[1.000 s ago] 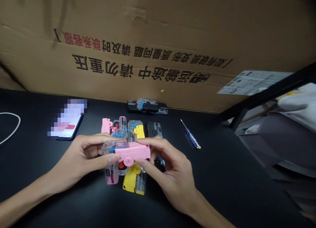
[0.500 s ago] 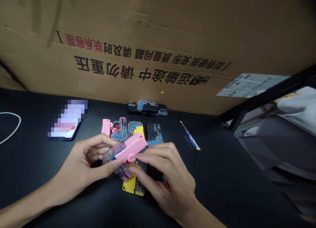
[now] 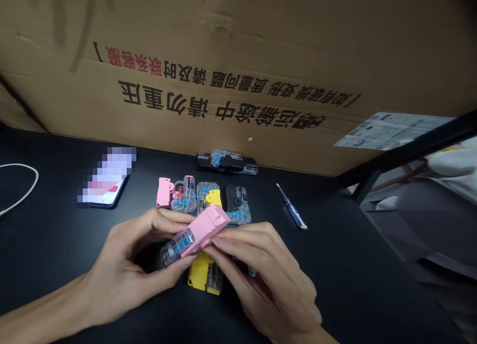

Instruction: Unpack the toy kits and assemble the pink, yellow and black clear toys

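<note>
A pink and clear plastic device [image 3: 206, 227] with blue parts inside is held up between both hands. My left hand [image 3: 130, 264] grips its clear end between thumb and fingers. The thumb and fingertips of my right hand [image 3: 264, 269] pinch the pink part from the right. Beneath them on the black table lies a yellow and clear device [image 3: 198, 273], partly covered. Just behind are a pink device [image 3: 164, 192] with a clear, red and blue section, a clear device with a yellow part [image 3: 213, 198], and a black and clear one [image 3: 236, 200].
Black and clear devices [image 3: 227, 161] are stacked against a large cardboard box [image 3: 231, 45]. A screwdriver [image 3: 293, 208] lies at the right, a phone [image 3: 108, 180] at the left, with a white cable [image 3: 32, 185] beyond it. A black bar [image 3: 406, 152] crosses the right side.
The held pink device has turned, so its narrow side with the clear window now faces up. The view has shifted slightly, and my right hand has closed in around the pink part.
</note>
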Demonstrator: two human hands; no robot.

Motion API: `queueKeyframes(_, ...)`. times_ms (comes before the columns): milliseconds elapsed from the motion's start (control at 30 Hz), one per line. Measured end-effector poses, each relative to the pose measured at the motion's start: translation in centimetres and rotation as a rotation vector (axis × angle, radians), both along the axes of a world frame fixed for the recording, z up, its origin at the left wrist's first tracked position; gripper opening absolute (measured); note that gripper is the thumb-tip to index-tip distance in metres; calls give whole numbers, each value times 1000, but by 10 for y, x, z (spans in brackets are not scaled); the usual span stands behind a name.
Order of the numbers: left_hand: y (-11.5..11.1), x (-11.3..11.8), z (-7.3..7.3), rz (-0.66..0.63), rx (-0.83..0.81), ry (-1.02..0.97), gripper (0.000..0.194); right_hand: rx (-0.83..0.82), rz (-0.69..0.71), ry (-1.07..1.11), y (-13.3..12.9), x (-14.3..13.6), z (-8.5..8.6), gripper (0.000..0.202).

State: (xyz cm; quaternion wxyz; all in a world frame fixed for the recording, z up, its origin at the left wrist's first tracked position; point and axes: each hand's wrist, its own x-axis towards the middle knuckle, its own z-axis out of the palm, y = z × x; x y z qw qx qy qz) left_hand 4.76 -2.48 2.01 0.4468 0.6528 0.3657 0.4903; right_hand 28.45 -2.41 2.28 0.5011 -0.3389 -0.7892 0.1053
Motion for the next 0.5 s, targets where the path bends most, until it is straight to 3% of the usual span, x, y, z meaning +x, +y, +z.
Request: queueKeyframes(500,0,-2,-9,0,190,103,37,70,-32,-118,-2,7,-1,32)
